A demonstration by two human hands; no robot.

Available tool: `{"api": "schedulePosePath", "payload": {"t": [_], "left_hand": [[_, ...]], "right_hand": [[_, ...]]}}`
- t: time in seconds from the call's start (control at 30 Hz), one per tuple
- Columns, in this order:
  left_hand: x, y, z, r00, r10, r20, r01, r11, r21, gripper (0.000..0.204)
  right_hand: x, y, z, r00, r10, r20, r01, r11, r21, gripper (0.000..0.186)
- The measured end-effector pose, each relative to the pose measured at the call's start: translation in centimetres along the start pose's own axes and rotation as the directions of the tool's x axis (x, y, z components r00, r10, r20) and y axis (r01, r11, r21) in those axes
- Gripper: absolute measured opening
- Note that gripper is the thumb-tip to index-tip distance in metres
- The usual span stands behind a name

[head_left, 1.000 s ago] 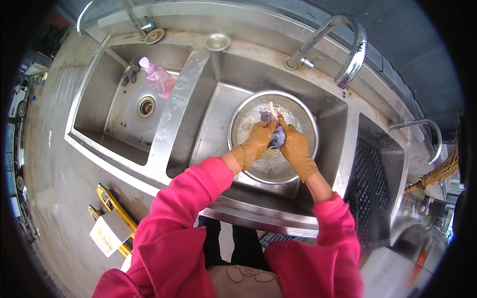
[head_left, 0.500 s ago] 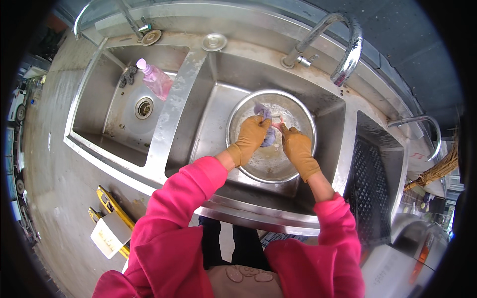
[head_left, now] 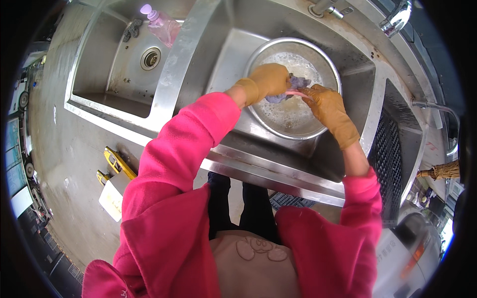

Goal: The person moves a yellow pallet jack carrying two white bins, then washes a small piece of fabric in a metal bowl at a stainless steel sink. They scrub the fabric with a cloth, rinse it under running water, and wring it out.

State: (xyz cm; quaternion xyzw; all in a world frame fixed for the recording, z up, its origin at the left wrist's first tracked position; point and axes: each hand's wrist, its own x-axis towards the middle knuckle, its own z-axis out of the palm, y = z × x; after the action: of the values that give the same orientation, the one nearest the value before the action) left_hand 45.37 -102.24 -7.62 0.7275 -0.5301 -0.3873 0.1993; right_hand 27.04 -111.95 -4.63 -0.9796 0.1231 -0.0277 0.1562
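Both my hands wear tan rubber gloves and are over a round metal basin (head_left: 290,137) of sudsy water. My left hand (head_left: 271,81) is closed on a purple-grey cloth (head_left: 300,83), which bunches out beyond the fingers. My right hand (head_left: 325,105) pinches a thin, curved pink thing (head_left: 296,93) whose kind I cannot make out. The cloth lies against this pink piece, between the two hands. The fingertips of my left hand are partly hidden behind the glove and cloth.
The basin stands in the middle bay of a steel sink (head_left: 223,99). In the left bay lie a pink pump bottle (head_left: 164,29) and a dark scourer (head_left: 132,30). Black ridged matting (head_left: 386,159) fills the right bay. A faucet (head_left: 397,19) rises behind.
My view has tipped down, so the sink sits higher in the picture. My left hand has turned sideways with the cloth, and the pink piece now lies more level between my hands.
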Motion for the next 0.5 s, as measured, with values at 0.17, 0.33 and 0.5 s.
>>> {"api": "schedulePosePath", "payload": {"t": [0.17, 0.33, 0.5], "left_hand": [[-0.9, 0.5, 0.6, 1.0, -0.015, -0.009, 0.016, 0.998, 0.06, 0.029], [-1.3, -0.2, 0.4, 0.999, -0.042, -0.012, 0.044, 0.981, 0.191, 0.031], [-1.7, -2.3, -1.3, 0.961, -0.209, -0.183, 0.228, 0.969, 0.091, 0.024]], "right_hand": [[0.0, 0.0, -0.1, 0.994, 0.0, 0.106, 0.006, 0.998, -0.057, 0.018], [0.0, -0.6, 0.2, 0.991, 0.035, 0.13, -0.027, 0.998, -0.062, 0.021], [-0.3, 0.1, -0.6, 0.966, 0.179, 0.186, -0.211, 0.962, 0.172, 0.024]]}}
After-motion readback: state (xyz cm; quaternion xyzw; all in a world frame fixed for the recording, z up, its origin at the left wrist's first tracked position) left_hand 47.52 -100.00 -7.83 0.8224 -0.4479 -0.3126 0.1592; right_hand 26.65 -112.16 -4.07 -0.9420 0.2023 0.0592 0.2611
